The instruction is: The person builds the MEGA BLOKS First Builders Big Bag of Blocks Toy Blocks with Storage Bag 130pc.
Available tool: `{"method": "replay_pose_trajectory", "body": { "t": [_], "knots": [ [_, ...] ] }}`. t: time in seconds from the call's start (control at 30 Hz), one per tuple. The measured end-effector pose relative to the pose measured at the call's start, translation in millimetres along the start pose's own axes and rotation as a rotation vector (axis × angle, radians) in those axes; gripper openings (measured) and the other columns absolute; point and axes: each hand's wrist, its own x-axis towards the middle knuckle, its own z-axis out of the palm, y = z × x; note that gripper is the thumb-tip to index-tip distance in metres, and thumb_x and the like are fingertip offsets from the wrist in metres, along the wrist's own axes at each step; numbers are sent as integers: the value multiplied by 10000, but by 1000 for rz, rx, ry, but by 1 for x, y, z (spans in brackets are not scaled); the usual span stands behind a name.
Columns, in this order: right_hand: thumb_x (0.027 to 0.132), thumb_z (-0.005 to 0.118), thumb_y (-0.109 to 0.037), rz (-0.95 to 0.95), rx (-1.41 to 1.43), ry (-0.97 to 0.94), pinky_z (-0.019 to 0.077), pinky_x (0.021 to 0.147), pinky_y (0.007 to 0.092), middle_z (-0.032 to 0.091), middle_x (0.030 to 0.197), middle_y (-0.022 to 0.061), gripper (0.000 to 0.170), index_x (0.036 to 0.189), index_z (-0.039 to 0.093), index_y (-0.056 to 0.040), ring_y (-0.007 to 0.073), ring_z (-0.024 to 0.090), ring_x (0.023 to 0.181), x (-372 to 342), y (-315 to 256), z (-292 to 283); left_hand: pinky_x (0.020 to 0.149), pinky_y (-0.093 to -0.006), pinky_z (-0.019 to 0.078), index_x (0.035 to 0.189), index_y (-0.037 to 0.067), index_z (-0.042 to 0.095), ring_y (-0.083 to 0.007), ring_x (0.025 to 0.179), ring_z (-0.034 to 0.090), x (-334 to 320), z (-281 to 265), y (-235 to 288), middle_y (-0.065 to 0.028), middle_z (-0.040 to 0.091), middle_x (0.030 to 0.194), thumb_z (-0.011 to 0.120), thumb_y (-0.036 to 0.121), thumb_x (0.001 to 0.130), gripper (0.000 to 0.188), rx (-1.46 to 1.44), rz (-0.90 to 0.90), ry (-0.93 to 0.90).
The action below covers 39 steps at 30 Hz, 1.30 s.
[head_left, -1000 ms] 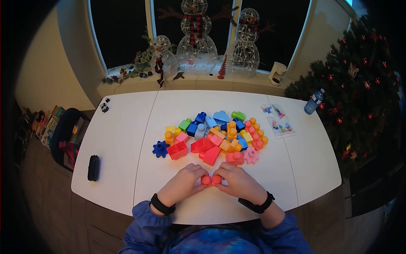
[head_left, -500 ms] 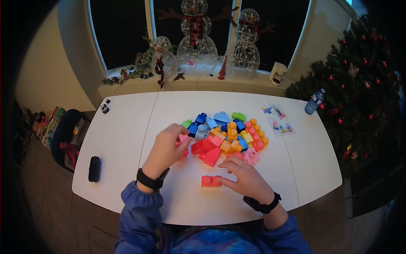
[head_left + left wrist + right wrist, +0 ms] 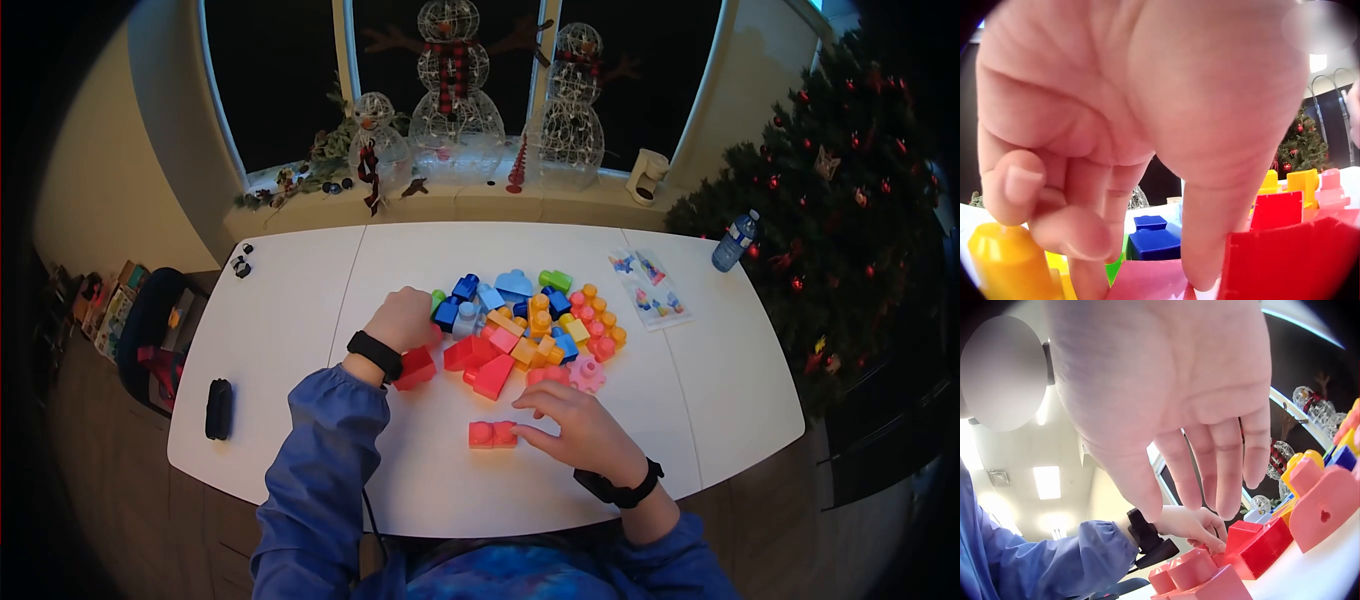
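At the left side of a pile of toy building blocks, my left hand (image 3: 400, 318) reaches down. Its thumb and fingers pinch a pink block (image 3: 1147, 281), which the hand mostly hides in the head view. A red block (image 3: 1291, 265) lies beside the thumb, and a yellow-orange block (image 3: 1007, 253) is under the curled outer fingers. My right hand (image 3: 585, 432) hovers with relaxed fingers at the right end of two coral-pink blocks (image 3: 492, 435) that sit side by side on the table. From the right wrist, these studded blocks (image 3: 1204, 581) show below the fingers.
Blue, green, yellow, orange and red blocks (image 3: 492, 378) spread across the middle of the white table (image 3: 270, 400). Toward the right lie a pink gear-shaped piece (image 3: 587, 374), a picture sheet (image 3: 652, 290) and a water bottle (image 3: 735, 241). A black case (image 3: 218, 409) rests on the left.
Both hands were on the two coral-pink blocks. My left hand has let go and moved up-left to the pile, pinching a pink block. The right hand has loosened and drawn slightly right.
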Motion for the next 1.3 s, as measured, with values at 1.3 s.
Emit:
{"method": "replay_pose_trajectory", "body": {
  "t": [1.3],
  "knots": [
    [846,766,-115,60,-56,-202,556,838,395,674,1041,107,218,1041,694,-49,315,670,986,-5,16,6,762,-394,563,1055,25,709,-348,846,688,-131,42,80,-149,704,957,848,191,805,331,-553,374,117]
  ]
}}
